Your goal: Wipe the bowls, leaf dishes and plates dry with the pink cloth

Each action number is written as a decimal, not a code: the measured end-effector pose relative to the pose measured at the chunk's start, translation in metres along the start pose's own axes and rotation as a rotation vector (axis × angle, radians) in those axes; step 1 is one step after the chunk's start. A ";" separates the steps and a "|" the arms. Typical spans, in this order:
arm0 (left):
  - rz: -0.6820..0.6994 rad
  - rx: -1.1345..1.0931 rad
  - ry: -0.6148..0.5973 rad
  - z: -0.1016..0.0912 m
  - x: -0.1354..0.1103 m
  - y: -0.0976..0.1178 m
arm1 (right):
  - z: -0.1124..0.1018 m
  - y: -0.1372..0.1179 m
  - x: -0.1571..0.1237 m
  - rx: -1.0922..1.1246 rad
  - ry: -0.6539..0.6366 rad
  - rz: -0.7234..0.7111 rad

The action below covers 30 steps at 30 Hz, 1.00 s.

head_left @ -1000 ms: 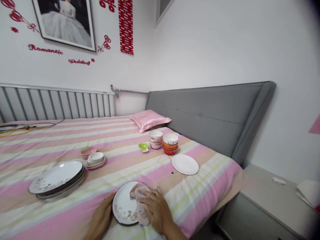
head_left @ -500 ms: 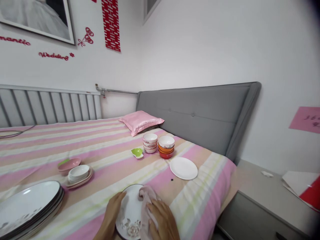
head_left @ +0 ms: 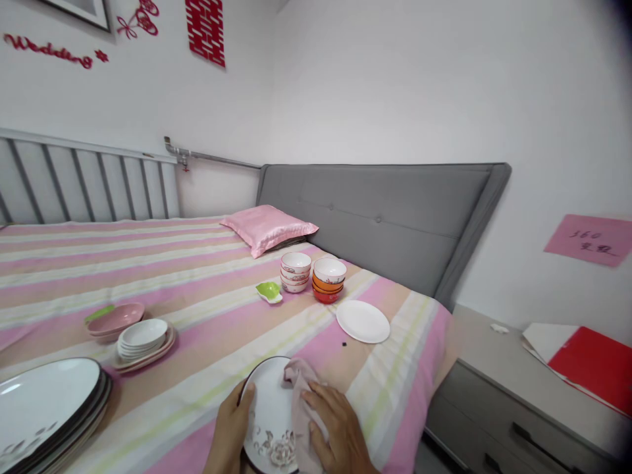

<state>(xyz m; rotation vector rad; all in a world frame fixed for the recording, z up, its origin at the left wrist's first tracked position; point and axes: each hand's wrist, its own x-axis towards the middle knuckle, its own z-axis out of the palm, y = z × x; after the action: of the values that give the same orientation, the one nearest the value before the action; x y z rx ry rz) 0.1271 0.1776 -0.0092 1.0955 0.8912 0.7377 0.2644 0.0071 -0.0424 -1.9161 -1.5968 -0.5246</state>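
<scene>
A white plate (head_left: 269, 408) with a dark rim and a grey-brown flower print is at the bottom middle, above the striped bedspread. My left hand (head_left: 231, 421) grips its left edge, thumb over the rim and fingers beneath. A pale pink cloth (head_left: 303, 408) lies over the plate's right side. My right hand (head_left: 338, 421) is closed on this cloth and presses it against the plate; part of the cloth is hidden under the fingers. Beyond the hands, a plain white plate (head_left: 363, 322) rests flat on the bed.
Bowls stand in two stacks, one patterned white (head_left: 295, 273), one with orange and red bowls (head_left: 328, 286). A green leaf-shaped dish (head_left: 269, 291) sits beside them. At left are large stacked plates (head_left: 49, 395), small white dishes (head_left: 143, 336) and pink dishes (head_left: 118, 319). A nightstand (head_left: 494, 355) stands right.
The view has turned slightly right and down. My hands, the flowered plate and the cloth appear a little farther right, and my left thumb now lies over the plate's rim.
</scene>
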 end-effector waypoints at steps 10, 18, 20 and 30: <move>-0.203 -0.198 0.058 0.015 -0.021 0.012 | -0.001 -0.001 0.000 0.014 -0.033 0.021; -0.200 -0.139 0.121 0.020 -0.029 0.020 | -0.006 -0.013 0.008 0.046 -0.063 0.107; -0.208 -0.140 0.118 0.020 -0.029 0.021 | -0.005 -0.016 0.010 0.043 -0.039 0.131; -0.144 -0.089 0.022 0.009 -0.018 0.010 | 0.012 -0.017 0.010 0.045 0.109 0.140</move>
<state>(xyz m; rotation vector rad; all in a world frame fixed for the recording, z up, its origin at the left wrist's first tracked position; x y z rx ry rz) 0.1259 0.1615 0.0061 0.9360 0.9368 0.6645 0.2493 0.0239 -0.0423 -1.9155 -1.3830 -0.5201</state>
